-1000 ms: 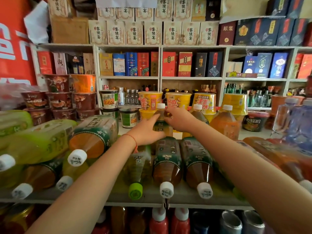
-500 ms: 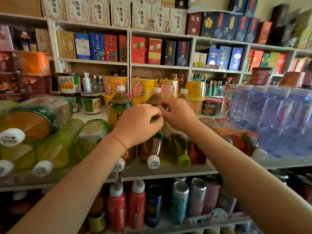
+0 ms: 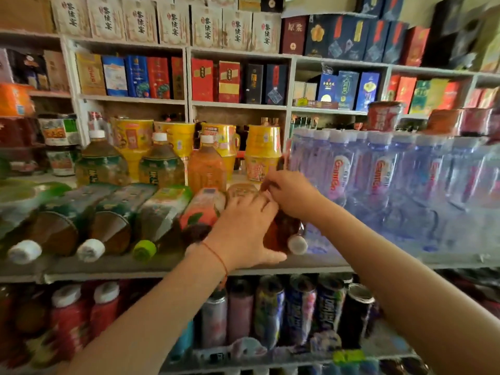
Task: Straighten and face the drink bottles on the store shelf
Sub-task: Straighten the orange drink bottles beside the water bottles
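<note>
Water bottles [image 3: 378,185] crowd right; lying bottles [image 3: 113,220] left.

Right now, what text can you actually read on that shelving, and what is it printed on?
"聚侠宴": cream boxes along the top.
"原浆": dark red box beside them.
"Ganten", uncertain: water bottles at right.
Tea bottles, noodle cups, lower cans: too blurred to read.

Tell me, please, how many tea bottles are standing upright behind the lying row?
3, side by side behind the lying bottles: the left upright bottle, the middle upright bottle and the orange upright bottle, nearest the hands. More could be hidden behind the water pack.
</note>
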`<action>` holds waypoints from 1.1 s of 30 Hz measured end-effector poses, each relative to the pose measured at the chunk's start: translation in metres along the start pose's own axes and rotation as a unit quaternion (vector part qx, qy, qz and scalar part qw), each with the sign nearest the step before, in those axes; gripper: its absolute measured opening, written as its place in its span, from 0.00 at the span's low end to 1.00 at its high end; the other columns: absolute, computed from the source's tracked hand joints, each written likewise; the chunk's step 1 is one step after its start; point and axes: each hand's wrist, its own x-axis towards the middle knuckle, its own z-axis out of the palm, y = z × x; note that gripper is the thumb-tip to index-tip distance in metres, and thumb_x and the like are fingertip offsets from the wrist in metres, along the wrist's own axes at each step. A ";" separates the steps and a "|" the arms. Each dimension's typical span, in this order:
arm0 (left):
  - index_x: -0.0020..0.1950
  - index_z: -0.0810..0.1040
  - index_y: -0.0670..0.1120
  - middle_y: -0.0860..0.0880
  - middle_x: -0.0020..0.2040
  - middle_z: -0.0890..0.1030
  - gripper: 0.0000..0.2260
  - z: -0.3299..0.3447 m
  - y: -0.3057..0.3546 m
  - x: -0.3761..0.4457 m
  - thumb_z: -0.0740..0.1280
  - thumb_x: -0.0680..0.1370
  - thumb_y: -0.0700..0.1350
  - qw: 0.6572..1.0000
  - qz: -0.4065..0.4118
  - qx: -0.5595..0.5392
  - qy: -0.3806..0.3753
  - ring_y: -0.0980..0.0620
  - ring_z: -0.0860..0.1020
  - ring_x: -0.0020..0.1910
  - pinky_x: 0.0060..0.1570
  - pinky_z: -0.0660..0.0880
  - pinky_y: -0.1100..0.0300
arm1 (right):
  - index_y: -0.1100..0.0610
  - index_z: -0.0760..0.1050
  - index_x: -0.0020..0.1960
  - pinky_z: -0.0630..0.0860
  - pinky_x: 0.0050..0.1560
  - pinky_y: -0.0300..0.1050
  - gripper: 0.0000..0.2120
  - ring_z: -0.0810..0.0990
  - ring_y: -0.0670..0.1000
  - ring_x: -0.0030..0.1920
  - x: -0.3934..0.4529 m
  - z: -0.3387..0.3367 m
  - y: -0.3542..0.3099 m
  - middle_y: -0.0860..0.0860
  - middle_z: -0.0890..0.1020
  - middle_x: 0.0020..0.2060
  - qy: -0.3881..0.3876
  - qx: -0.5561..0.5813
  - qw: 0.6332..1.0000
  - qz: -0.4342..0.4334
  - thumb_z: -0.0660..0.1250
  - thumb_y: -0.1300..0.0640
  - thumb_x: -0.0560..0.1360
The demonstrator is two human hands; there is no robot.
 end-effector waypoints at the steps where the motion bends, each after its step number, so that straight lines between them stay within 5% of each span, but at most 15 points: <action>1: 0.63 0.75 0.44 0.43 0.64 0.76 0.36 0.006 0.011 0.002 0.72 0.67 0.69 0.999 -0.002 0.015 0.037 0.40 0.75 0.62 0.63 0.72 0.43 | 0.60 0.80 0.56 0.66 0.45 0.41 0.12 0.78 0.57 0.54 -0.002 -0.001 0.005 0.57 0.82 0.54 0.004 0.022 1.000 -0.005 0.60 0.64 0.79; 4: 0.55 0.79 0.43 0.43 0.51 0.81 0.25 0.023 0.025 -0.001 0.76 0.66 0.58 0.984 0.010 -0.008 0.176 0.41 0.80 0.49 0.50 0.78 0.47 | 0.58 0.80 0.56 0.71 0.49 0.37 0.11 0.77 0.48 0.51 -0.016 -0.003 0.010 0.50 0.82 0.50 0.094 0.125 0.987 -0.041 0.60 0.62 0.81; 8: 0.58 0.83 0.45 0.41 0.56 0.83 0.12 0.039 0.033 -0.008 0.72 0.78 0.50 0.953 0.077 -0.017 0.293 0.41 0.82 0.55 0.51 0.79 0.47 | 0.58 0.79 0.54 0.74 0.49 0.36 0.09 0.78 0.45 0.48 -0.053 -0.002 0.009 0.48 0.81 0.47 0.168 0.238 0.952 -0.092 0.61 0.59 0.82; 16: 0.67 0.75 0.41 0.38 0.65 0.80 0.16 0.048 0.025 0.003 0.65 0.82 0.47 0.949 0.112 -0.023 0.294 0.37 0.77 0.66 0.60 0.77 0.41 | 0.59 0.78 0.61 0.76 0.58 0.48 0.19 0.79 0.47 0.57 -0.092 0.013 0.013 0.49 0.81 0.55 0.201 0.326 0.919 -0.098 0.53 0.52 0.82; 21: 0.67 0.78 0.41 0.44 0.66 0.79 0.17 0.021 0.018 0.020 0.66 0.81 0.48 0.951 0.041 -0.127 0.278 0.44 0.75 0.66 0.65 0.73 0.46 | 0.55 0.69 0.71 0.74 0.66 0.51 0.26 0.74 0.47 0.67 -0.099 0.014 0.019 0.47 0.77 0.65 0.203 0.378 0.901 -0.055 0.56 0.61 0.74; 24: 0.64 0.77 0.41 0.45 0.63 0.78 0.17 -0.006 0.014 0.036 0.63 0.82 0.50 0.947 0.014 -0.178 0.267 0.48 0.75 0.64 0.67 0.70 0.55 | 0.58 0.62 0.76 0.68 0.72 0.51 0.32 0.67 0.48 0.73 -0.097 0.016 0.017 0.51 0.70 0.72 0.217 0.300 0.926 -0.079 0.65 0.63 0.73; 28: 0.60 0.78 0.42 0.48 0.55 0.78 0.18 -0.042 0.005 0.057 0.61 0.81 0.53 0.928 -0.013 -0.262 0.264 0.55 0.74 0.55 0.56 0.66 0.75 | 0.63 0.52 0.79 0.67 0.73 0.56 0.44 0.59 0.58 0.77 -0.079 0.029 0.004 0.60 0.60 0.76 0.259 0.175 0.948 -0.060 0.74 0.53 0.73; 33: 0.65 0.78 0.45 0.49 0.56 0.80 0.13 -0.050 -0.006 0.066 0.62 0.84 0.49 0.930 -0.125 -0.294 0.181 0.54 0.76 0.55 0.51 0.72 0.68 | 0.60 0.54 0.79 0.77 0.59 0.61 0.42 0.71 0.67 0.63 -0.046 0.032 -0.011 0.64 0.65 0.69 0.294 0.063 0.953 0.015 0.73 0.53 0.73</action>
